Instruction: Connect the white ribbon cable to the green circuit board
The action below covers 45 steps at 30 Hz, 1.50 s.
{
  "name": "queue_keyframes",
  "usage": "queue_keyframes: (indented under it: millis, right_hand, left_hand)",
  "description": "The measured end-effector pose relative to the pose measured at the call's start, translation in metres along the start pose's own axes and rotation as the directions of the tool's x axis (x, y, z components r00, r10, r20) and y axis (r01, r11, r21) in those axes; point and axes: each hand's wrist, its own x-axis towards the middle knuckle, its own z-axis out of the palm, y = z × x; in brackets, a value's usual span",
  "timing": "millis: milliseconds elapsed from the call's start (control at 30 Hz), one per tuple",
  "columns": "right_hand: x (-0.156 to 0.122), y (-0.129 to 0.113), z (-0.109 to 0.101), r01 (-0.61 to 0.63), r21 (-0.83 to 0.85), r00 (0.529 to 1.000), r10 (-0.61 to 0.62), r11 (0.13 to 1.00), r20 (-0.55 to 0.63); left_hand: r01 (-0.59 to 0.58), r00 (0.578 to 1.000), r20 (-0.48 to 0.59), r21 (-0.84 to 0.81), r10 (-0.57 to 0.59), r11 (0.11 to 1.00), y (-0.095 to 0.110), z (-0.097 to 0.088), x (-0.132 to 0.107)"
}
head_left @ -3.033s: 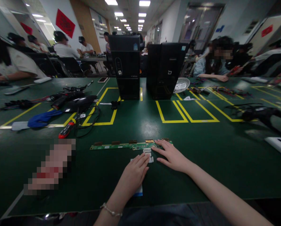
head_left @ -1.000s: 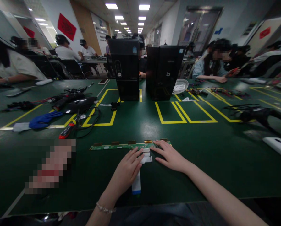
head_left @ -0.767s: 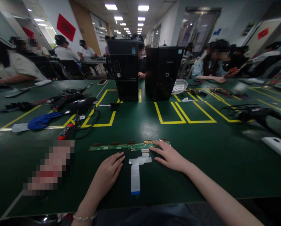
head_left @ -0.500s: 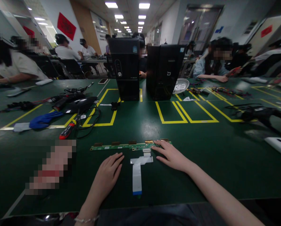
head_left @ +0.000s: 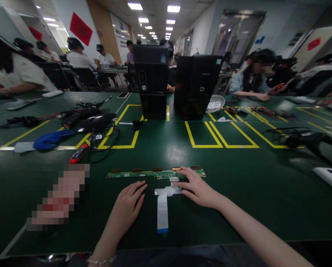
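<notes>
A long, narrow green circuit board lies across the table in front of me, with copper-coloured tabs along its far edge. From its connector a flat white ribbon cable runs toward me, bent partway and blue at its near end. My right hand rests with fingers spread over the board's right part and the cable's upper end beside the connector. My left hand lies on the table left of the cable, fingers stretched out, touching neither board nor cable.
Two black computer towers stand at the back. On the left are a red-and-black screwdriver, a blue glove and tangled cables. A white basket, black cables and a white device lie right. Other people sit around.
My right hand has slid slightly left and toward me, its fingers now at the ribbon cable's upper end. More of the board's right end shows. My left hand stays put.
</notes>
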Motion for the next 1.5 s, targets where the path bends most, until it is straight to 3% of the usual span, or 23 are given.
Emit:
queue_keyframes:
  millis: [200,667,900,1033,1167,1333,1500]
  right_hand:
    - [-0.001,0.0,-0.002,-0.024,-0.006,0.997,0.024,1.0,0.077]
    - [-0.015,0.0,-0.005,-0.077,-0.034,0.989,0.081,0.996,0.125]
    - [-0.058,0.001,-0.006,-0.246,-0.156,0.963,0.259,0.957,0.07]
    - [-0.093,0.0,0.001,-0.387,-0.27,0.92,0.388,0.882,-0.049]
    - [-0.128,0.007,0.012,-0.572,-0.337,0.82,0.514,0.748,-0.25]
    - [-0.163,0.032,0.009,-0.825,-0.332,0.561,0.731,0.458,-0.387]
    - [-0.194,0.069,-0.012,-0.934,-0.264,0.333,0.853,0.24,-0.401]
  left_hand:
    - [-0.011,1.0,-0.005,0.005,0.011,1.0,0.0,0.0,0.0]
    - [-0.01,1.0,-0.018,-0.015,0.01,1.0,0.001,0.0,0.0]
    - [-0.005,1.0,-0.028,-0.02,0.004,1.0,0.003,0.001,0.0]
    - [0.01,1.0,-0.017,-0.021,-0.01,1.0,0.004,-0.001,0.0]
    - [0.004,1.0,-0.026,-0.033,-0.005,0.999,0.004,-0.001,0.0]
    - [-0.003,0.999,-0.035,-0.036,0.002,0.999,0.003,-0.002,0.0]
    - [-0.007,0.999,-0.039,-0.034,0.006,0.999,0.003,-0.002,0.0]
